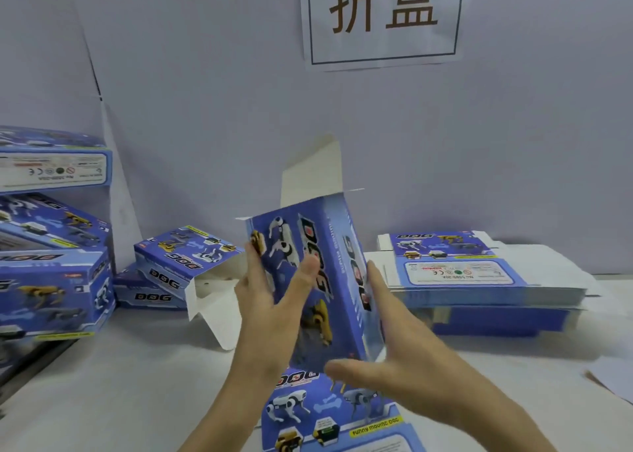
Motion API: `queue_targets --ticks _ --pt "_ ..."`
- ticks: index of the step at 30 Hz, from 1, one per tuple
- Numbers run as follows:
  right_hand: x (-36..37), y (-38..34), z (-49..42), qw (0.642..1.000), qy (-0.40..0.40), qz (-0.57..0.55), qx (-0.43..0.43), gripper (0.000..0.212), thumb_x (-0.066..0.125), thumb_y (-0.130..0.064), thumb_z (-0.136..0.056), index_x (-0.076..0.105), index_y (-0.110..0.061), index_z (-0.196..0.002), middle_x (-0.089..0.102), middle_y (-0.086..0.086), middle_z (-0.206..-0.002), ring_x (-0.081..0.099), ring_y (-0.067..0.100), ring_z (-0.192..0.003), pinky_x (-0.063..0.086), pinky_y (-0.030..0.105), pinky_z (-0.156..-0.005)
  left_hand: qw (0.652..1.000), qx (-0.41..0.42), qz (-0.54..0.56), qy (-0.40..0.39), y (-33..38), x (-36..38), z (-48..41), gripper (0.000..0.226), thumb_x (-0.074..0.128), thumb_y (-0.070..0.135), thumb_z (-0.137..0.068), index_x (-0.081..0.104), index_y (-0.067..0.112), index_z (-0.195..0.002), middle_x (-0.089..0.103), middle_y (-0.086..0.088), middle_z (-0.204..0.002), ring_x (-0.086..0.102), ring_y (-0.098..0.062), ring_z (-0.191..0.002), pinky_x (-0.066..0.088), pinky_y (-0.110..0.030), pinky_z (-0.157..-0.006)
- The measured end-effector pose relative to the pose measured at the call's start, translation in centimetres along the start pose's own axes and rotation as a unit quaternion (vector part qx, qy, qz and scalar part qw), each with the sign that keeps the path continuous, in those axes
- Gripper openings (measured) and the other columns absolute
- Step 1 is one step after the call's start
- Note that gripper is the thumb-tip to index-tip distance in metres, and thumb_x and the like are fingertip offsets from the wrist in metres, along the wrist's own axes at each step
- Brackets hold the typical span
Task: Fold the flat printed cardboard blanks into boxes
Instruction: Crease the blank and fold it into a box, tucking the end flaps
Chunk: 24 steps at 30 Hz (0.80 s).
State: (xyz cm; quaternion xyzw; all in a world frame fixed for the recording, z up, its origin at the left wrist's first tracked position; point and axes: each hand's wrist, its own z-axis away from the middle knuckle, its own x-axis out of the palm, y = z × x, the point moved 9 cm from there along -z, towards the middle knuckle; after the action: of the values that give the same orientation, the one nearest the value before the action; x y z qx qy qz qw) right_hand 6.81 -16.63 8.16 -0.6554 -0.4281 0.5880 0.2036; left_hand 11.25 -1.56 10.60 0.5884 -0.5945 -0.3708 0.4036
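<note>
1. At the far left, finished boxes (pixel 51 246) stood stacked on the table (pixel 137 383).
2. Just right of them, a part-folded box (pixel 185 260) lay on its side with its white end flaps hanging open.
3. The left hand (pixel 270 301) gripped the raised box (pixel 308 273) at its left edge, thumb on the printed front and fingers behind.
4. That box was held upright over the middle of the table, already opened into a sleeve, with its top flap (pixel 308 174) standing up unfolded. The step in hand looked like squaring the sleeve before closing an end.
5. The right hand (pixel 387 349) lay flat against the right side panel, fingers straight and thumb reaching under the lower end; it clasped nothing.
6. Below both hands, a flat blank (pixel 335 414) lay printed side up.
7. At the right, the stack of blanks (pixel 479 273) waited. The next move would probably call for tucking in the lower flaps while the left hand kept the sleeve square.
</note>
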Motion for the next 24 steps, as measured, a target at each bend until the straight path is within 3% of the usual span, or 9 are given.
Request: queue_targets --ticks 2,4,7,11,13,15,17,19,24 --pt "-1.2 -0.2 -0.1 0.993 0.086 -0.081 -0.026 0.107 0.082 -0.045 -0.062 0.0 -0.075 -0.125 0.04 -0.05 -0.124 0.049 -0.022 -0.107 0.045 0.003 -0.077 1.0 0.02 0.015 0.001 0.6 -0.4 -0.2 0.102 0.063 0.077 -0.062 0.019 0.045 -0.148 0.047 0.015 -0.141 0.046 0.003 -0.128 0.044 -0.023 -0.103" --pt "-2.5 0.4 -0.1 0.971 0.12 -0.207 -0.019 0.104 0.085 -0.036 -0.055 0.022 -0.066 -0.132 0.061 -0.024 -0.115 0.065 0.0 -0.099 0.054 0.016 -0.07 1.0 0.015 0.008 -0.024 0.8 -0.7 -0.6 0.084 0.061 0.065 -0.065 0.035 0.04 -0.14 0.06 0.022 -0.12 0.057 0.018 -0.103 0.047 -0.004 -0.077" --pt "-2.8 0.5 -0.2 0.964 0.094 -0.25 -0.009 0.106 0.084 -0.046 -0.048 0.032 -0.049 -0.141 0.062 -0.007 -0.124 0.067 0.011 -0.102 0.057 0.023 -0.07 0.991 -0.043 0.004 -0.124 0.0 0.6 -0.6 0.062 0.055 0.065 -0.066 0.062 0.027 -0.115 0.074 0.007 -0.103 0.069 -0.005 -0.094 0.054 -0.025 -0.084" --pt "-2.8 1.0 -0.3 0.968 0.11 -0.223 0.015 0.104 0.076 -0.061 -0.055 0.023 -0.051 -0.143 0.064 -0.024 -0.111 0.065 -0.001 -0.099 0.054 0.014 -0.068 0.993 0.011 -0.048 -0.104 0.6 0.4 -0.6 0.064 0.047 0.066 -0.072 0.068 0.011 -0.095 0.073 -0.007 -0.079 0.069 -0.02 -0.078 0.056 -0.037 -0.076" --pt "-2.6 1.1 -0.4 0.963 0.106 -0.247 0.018 0.098 0.072 -0.059 -0.058 0.026 -0.046 -0.143 0.066 -0.025 -0.106 0.065 0.001 -0.101 0.056 0.018 -0.071 0.991 0.03 -0.08 -0.104 0.9 0.2 -0.7 0.065 0.046 0.067 -0.073 0.064 0.005 -0.084 0.062 -0.021 -0.072 0.059 -0.031 -0.069 0.049 -0.05 -0.075" --pt "-2.4 1.2 -0.4 0.959 0.108 -0.261 0.014 0.094 0.071 -0.056 -0.058 0.031 -0.042 -0.142 0.067 -0.026 -0.104 0.066 0.002 -0.101 0.057 0.022 -0.073 0.99 0.008 -0.083 -0.114 0.4 -0.1 -1.0 0.059 0.048 0.067 -0.07 0.066 0.015 -0.09 0.068 -0.013 -0.077 0.064 -0.023 -0.074 0.051 -0.04 -0.076" --pt "-2.5 1.0 -0.4 0.955 0.128 -0.267 0.001 0.088 0.072 -0.048 -0.061 0.032 -0.044 -0.14 0.066 -0.028 -0.102 0.067 0.001 -0.098 0.056 0.019 -0.066 0.989 -0.013 -0.074 -0.127 0.0 -0.1 -1.1 0.056 0.051 0.068 -0.066 0.064 0.027 -0.101 0.074 0.012 -0.083 0.068 -0.002 -0.08 0.053 -0.017 -0.074" --pt "-2.9 0.6 -0.3 0.955 0.15 -0.257 -0.009 0.092 0.073 -0.049 -0.061 0.027 -0.052 -0.141 0.066 -0.023 -0.106 0.067 0.005 -0.098 0.057 0.021 -0.066 0.988 -0.004 -0.074 -0.135 -0.1 -0.1 -1.1 0.049 0.053 0.064 -0.066 0.062 0.027 -0.096 0.071 0.022 -0.074 0.065 0.006 -0.072 0.047 -0.006 -0.064" --pt "-3.6 0.2 0.2 0.963 0.181 -0.198 -0.009 0.101 0.066 -0.065 -0.056 0.009 -0.063 -0.139 0.046 -0.02 -0.137 0.057 0.009 -0.119 0.056 0.027 -0.086 0.993 0.003 -0.021 -0.12 -0.2 0.3 -0.9 0.047 0.056 0.058 -0.073 0.072 0.015 -0.085 0.073 0.002 -0.074 0.069 -0.014 -0.073 0.054 -0.024 -0.068"
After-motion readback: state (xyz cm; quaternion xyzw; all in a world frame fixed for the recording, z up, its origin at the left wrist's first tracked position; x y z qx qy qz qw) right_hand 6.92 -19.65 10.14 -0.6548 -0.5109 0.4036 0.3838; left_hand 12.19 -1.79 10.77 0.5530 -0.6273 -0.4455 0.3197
